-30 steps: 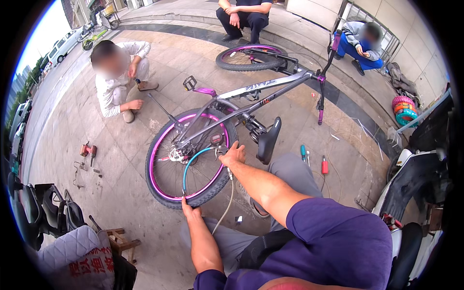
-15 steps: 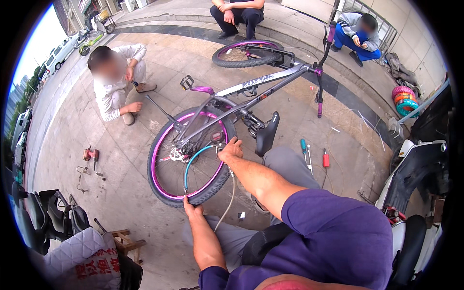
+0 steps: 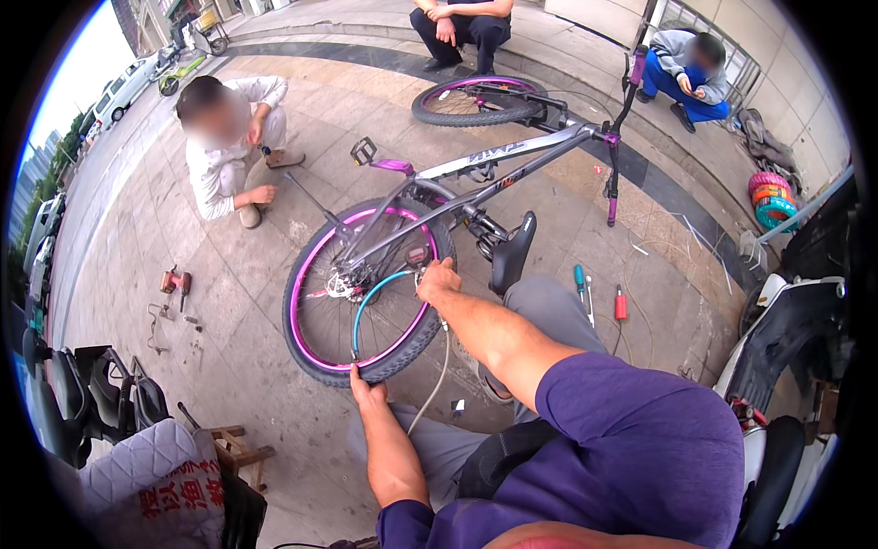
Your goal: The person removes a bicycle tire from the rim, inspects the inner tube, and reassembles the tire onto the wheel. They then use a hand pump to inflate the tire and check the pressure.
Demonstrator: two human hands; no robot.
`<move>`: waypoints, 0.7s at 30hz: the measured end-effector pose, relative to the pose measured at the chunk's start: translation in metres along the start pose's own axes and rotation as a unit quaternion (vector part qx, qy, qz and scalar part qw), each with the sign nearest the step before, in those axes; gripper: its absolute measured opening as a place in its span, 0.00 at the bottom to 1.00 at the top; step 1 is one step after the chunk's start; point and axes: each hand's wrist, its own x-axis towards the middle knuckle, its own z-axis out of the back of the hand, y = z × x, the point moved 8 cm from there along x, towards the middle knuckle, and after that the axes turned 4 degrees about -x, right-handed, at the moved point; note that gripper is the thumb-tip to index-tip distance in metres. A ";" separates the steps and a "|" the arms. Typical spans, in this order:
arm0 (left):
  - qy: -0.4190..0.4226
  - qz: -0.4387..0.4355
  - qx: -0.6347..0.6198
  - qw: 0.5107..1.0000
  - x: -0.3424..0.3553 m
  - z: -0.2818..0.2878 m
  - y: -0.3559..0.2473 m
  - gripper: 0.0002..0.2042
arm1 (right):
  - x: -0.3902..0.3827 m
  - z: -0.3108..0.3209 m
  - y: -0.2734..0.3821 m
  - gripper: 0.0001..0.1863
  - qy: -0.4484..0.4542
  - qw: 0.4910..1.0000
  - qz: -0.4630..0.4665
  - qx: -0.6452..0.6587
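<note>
A grey bicycle (image 3: 494,174) lies on its side, with a magenta-rimmed wheel (image 3: 309,329) nearest me. My right hand (image 3: 441,285) is closed round an inflator with a gauge (image 3: 417,257) at that wheel's right edge, its grip mostly hidden by my fingers. A blue hose (image 3: 370,297) curves from it to the wheel's lower rim, where my left hand (image 3: 368,384) pinches the hose's metal end at the tyre. A pale air line (image 3: 437,375) hangs below the inflator. A teal-handled screwdriver (image 3: 579,279) and a red tool (image 3: 621,303) lie right of my leg.
A crouching person (image 3: 219,174) is at left, near a red drill (image 3: 176,280). Two others (image 3: 462,27), (image 3: 686,82) are on the step. A scooter (image 3: 768,348) is right, a wooden stool (image 3: 240,457) lower left, coiled coloured tubes (image 3: 773,197) by the wall.
The view has shifted slightly, moving the scene within the picture. Both my hands keep the same grip at the inflator and tyre. The other people have barely moved.
</note>
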 end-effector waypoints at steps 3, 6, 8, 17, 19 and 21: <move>0.010 -0.003 0.000 1.000 0.004 0.004 -0.014 0.18 | -0.005 0.000 0.012 0.42 -0.002 1.000 0.006 0.021; 0.000 -0.006 0.004 1.000 -0.001 0.006 -0.013 0.18 | -0.018 0.012 0.010 0.38 -0.022 0.997 0.004 0.080; -0.007 -0.002 0.012 1.000 -0.007 0.001 -0.007 0.18 | -0.016 0.017 0.006 0.36 -0.030 0.993 -0.008 0.111; 0.002 0.051 0.054 0.997 -0.004 0.005 -0.028 0.20 | -0.010 -0.040 0.044 0.10 0.268 0.762 -0.006 0.590; -0.018 0.027 0.060 0.998 -0.002 0.005 -0.032 0.22 | -0.024 -0.036 0.056 0.09 0.333 0.722 0.025 0.606; -0.013 0.017 0.056 0.998 -0.002 0.011 -0.039 0.23 | -0.039 -0.036 0.057 0.09 0.366 0.706 0.016 0.606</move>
